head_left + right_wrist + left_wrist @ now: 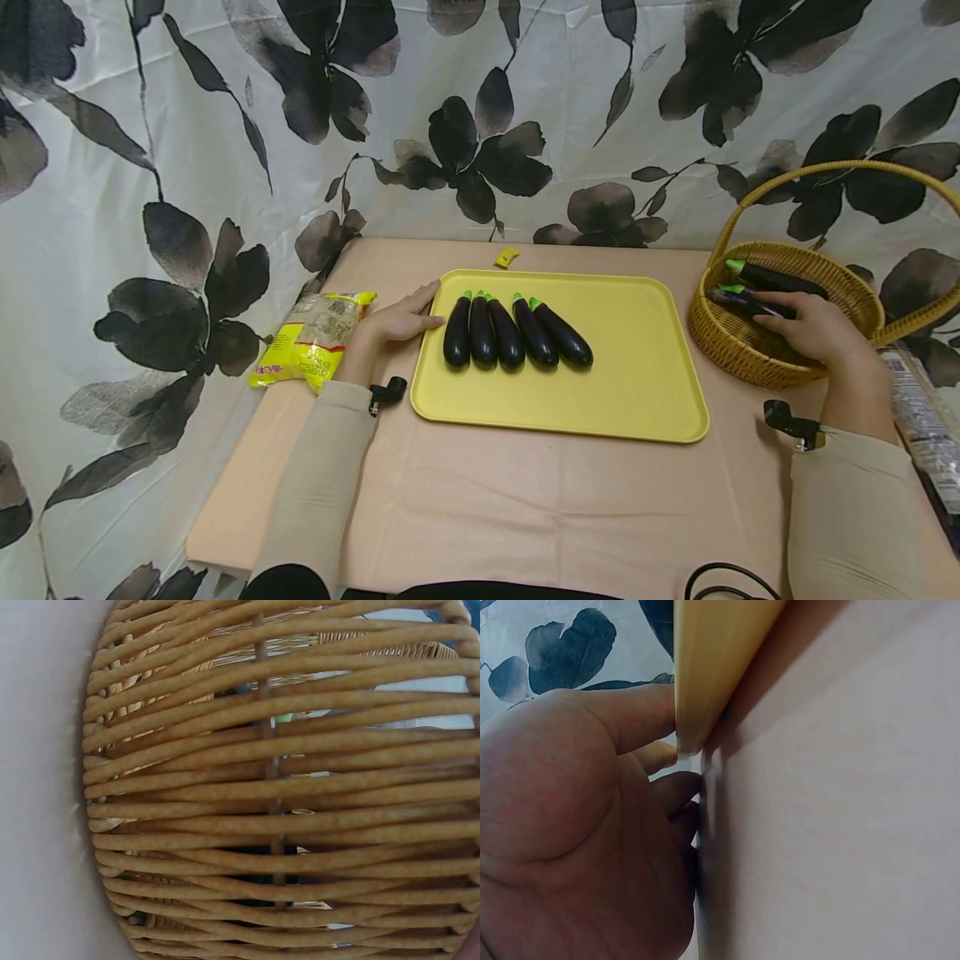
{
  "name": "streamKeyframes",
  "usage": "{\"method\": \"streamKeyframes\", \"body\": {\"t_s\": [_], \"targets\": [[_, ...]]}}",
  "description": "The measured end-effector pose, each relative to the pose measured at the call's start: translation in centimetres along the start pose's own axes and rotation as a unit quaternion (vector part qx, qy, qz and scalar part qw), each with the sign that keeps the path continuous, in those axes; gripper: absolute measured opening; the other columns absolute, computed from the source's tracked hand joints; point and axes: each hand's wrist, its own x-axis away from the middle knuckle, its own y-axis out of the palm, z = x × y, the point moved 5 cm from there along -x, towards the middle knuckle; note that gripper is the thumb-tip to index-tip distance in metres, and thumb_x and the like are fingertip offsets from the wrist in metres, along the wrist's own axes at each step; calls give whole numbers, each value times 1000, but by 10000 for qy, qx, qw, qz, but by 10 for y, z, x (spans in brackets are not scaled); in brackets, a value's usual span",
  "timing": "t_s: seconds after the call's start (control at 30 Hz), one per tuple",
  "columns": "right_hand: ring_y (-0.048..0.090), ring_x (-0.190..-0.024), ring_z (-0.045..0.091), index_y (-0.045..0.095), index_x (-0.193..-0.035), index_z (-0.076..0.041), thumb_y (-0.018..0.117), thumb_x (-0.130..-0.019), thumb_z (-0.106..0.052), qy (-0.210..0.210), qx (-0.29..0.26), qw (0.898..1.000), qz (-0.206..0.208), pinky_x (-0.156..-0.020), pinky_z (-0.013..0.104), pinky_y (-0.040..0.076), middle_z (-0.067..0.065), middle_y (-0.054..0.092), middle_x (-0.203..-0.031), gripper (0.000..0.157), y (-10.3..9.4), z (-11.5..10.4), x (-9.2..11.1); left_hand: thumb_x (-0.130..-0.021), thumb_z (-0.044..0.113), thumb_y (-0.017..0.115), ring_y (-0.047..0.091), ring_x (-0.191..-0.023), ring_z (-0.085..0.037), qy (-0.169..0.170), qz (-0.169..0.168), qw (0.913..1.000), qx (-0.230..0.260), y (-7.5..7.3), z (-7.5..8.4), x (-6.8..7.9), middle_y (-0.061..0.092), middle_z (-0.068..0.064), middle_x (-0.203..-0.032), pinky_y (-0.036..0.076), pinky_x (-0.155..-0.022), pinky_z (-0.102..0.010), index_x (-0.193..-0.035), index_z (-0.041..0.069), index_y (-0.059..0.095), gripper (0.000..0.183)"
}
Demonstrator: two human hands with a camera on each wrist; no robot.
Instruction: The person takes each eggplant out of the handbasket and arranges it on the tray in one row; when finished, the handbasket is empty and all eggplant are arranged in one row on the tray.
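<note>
My right hand (817,329) reaches into a wicker basket (716,346) and grips a dark purple eggplant (731,300) with a green cap. Behind it in the basket lies another eggplant (783,280). In the right wrist view the basket's woven side (187,802) hides most of the inside and the hand. Several eggplants (482,333) lie side by side on a yellow tray (637,367), caps toward the far edge. At the tray's left edge rests my left hand (401,321), fingers extended. Its thumb touches the tray rim (697,682) in the left wrist view.
A yellow and clear snack bag (307,337) lies left of the left forearm. Behind the tray is a small yellow wrapped packet (507,257). The basket's tall handle (840,167) arches over it. A plastic package (926,425) sits at the right edge, and a black cable (727,568) near the front.
</note>
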Motion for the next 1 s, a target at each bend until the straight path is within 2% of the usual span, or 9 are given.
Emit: {"method": "streamKeyframes", "body": {"t_s": [0.23,0.6,1.0], "targets": [[30,-134,68,41,-157,-2,51,-109,-46,84,23,9997,-222,-107,81,28,48,31,-151,67,2,2,0,-108,36,53,-8,-163,-28,31,-2,10000,32,-1,0,-1,-2,-8,-177,-1,-133,-51,-169,14,1,83],[34,-133,68,44,-154,0,54,-109,-30,89,71,9993,-356,-108,82,28,47,34,-150,55,6,1,0,-108,36,53,-8,-163,-28,38,-19,10000,80,0,1,0,-2,-8,-177,-1,-133,-51,-169,14,1,83],[44,-124,59,40,-157,0,51,-111,-29,196,56,9989,-433,-101,75,38,46,37,-149,55,6,5,0,-108,38,53,-8,-164,-27,-62,-27,9999,80,0,2,1,-2,-6,-177,-1,-133,-51,-169,17,1,83]]}}
